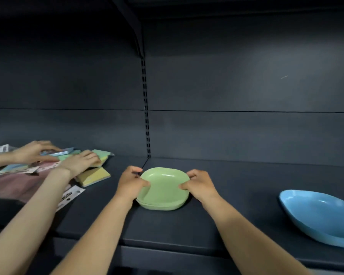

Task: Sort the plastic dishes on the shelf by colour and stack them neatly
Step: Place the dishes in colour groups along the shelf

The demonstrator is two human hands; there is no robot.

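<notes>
Currently, status by item:
Left hand (131,182): you grip the near-left rim of the green dishes (163,188), thumb over the edge.
Right hand (198,183): you pinch the opposite rim.
Green dishes: between your hands, nested on the shelf (187,231).
Blue dish (320,217): well to the right of your right hand, apart, untouched.
Progress: green apparently stacked; squaring up and blue remain.
Other: another person's hands (81,161) handle packets (93,175) left of yours.
</notes>
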